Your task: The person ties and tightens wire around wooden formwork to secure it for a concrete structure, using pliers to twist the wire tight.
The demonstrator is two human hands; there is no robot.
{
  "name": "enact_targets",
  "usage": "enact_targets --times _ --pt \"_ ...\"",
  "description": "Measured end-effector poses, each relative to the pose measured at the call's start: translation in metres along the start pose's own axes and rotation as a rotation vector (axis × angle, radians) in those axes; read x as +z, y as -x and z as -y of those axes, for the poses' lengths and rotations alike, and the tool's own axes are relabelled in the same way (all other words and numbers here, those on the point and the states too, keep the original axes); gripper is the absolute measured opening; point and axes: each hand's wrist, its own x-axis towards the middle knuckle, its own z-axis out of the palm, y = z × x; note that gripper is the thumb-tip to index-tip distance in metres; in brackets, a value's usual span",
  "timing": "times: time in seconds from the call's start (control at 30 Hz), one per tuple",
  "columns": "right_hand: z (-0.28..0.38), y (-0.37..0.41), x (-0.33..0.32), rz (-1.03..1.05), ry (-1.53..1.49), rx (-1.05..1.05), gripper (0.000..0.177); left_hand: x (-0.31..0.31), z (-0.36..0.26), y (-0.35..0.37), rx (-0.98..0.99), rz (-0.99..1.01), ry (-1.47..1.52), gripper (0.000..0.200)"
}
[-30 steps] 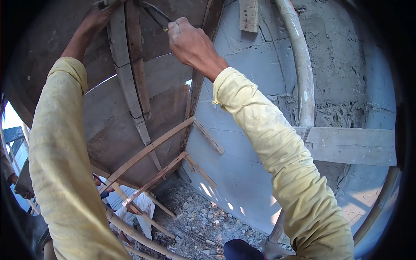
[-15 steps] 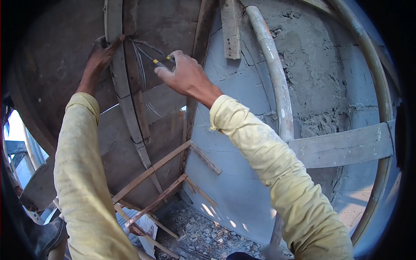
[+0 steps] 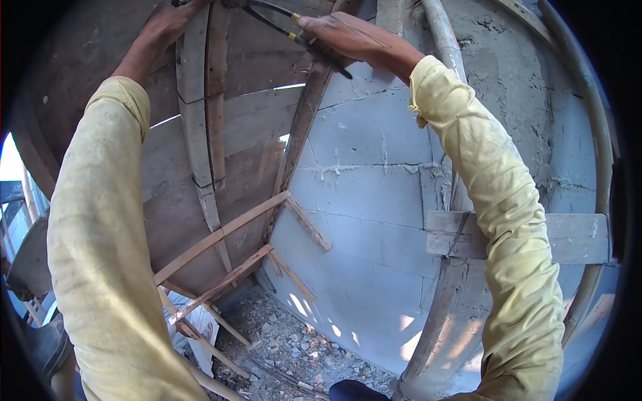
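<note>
The right hand [image 3: 354,37] grips pliers [image 3: 284,21] high on the formwork [image 3: 254,127] while the left hand [image 3: 167,23], grip unclear, braces the batten [image 3: 192,107]; any twist likely needs steady bracing

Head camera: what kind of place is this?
Probably a building site: a bare block wall, rough wooden boards braced with thin sticks, and rubble on the ground.

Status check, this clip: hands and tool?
Left hand on upright grey wooden batten, grip cut off at frame edge. Right hand shut on dark-handled, yellow-banded pliers, high beside it. Nothing blocking.
</note>
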Motion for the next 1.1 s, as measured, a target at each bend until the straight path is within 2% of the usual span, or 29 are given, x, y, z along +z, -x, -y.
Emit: enact_targets --times 0.07,0.1,0.2,0.27,0.33,0.37,0.43,0.47,0.5,0.53,0.6,0.63,0.7,0.73,0.8,0.9,1.0,1.03,1.1 --pt "-0.009 -0.019 0.001 -0.229 0.418 -0.192 0.057 -0.003 -0.001 0.005 0.027 0.025 -0.003 0.111" --pt "0.007 -0.014 0.007 -0.27 0.7 -0.497 0.048 -0.009 -0.01 0.018 0.037 0.052 0.005 0.112" --pt "0.075 0.022 -0.003 0.129 0.004 0.254 0.045 -0.005 -0.01 0.018 0.057 0.08 -0.001 0.113" --pt "0.061 -0.006 -0.028 0.465 -0.582 0.525 0.044 -0.003 -0.004 0.007 0.03 0.069 -0.007 0.113" --pt "0.02 -0.005 -0.002 0.247 -0.741 0.339 0.039 0.0 0.006 -0.006 -0.024 0.058 -0.013 0.113" --pt "0.04 0.007 0.002 0.177 -0.823 0.352 0.031 0.005 0.016 -0.019 0.044 0.101 0.059 0.106" --pt "0.044 0.009 -0.002 0.207 -0.616 0.331 0.034 0.013 0.041 -0.043 0.191 0.162 0.185 0.093" --pt "0.044 0.008 -0.006 0.214 -0.513 0.304 0.036 0.013 0.045 -0.047 0.196 0.115 0.149 0.096" --pt "0.044 0.011 -0.007 0.098 -0.333 0.217 0.047 0.015 0.045 -0.05 0.203 0.067 0.113 0.098" --pt "0.029 0.004 -0.006 -0.14 0.11 0.107 0.059 0.017 0.043 -0.051 0.204 0.029 0.081 0.101" --pt "0.027 0.013 0.006 -0.599 0.7 -0.284 0.054 0.018 0.038 -0.043 0.186 -0.087 0.112 0.1" --pt "0.031 0.019 0.007 -0.595 0.756 -0.28 0.053 0.021 0.035 -0.035 0.174 -0.135 0.13 0.1" --pt "0.043 0.028 0.008 -0.583 0.866 -0.266 0.051 0.011 0.021 -0.021 0.118 -0.03 0.104 0.109" --pt "0.039 0.025 0.007 -0.516 0.831 -0.264 0.052 0.006 0.018 -0.018 0.089 0.02 0.091 0.113" --pt "0.04 0.016 0.004 -0.382 0.762 -0.267 0.053 0.009 0.023 -0.026 0.097 -0.008 0.095 0.112" --pt "0.073 0.02 -0.018 -0.041 0.225 0.15 0.056 0.003 0.016 -0.019 0.088 0.046 0.09 0.111" --pt "0.051 0.016 -0.025 0.127 -0.538 0.288 0.056 -0.002 0.01 -0.016 0.091 0.113 0.083 0.11" --pt "0.046 0.016 -0.027 0.198 -0.659 0.285 0.055 -0.003 0.009 -0.016 0.095 0.128 0.079 0.11" --pt "0.05 0.018 -0.025 0.105 -0.493 0.297 0.058 0.011 0.016 -0.022 0.131 -0.088 0.057 0.093"
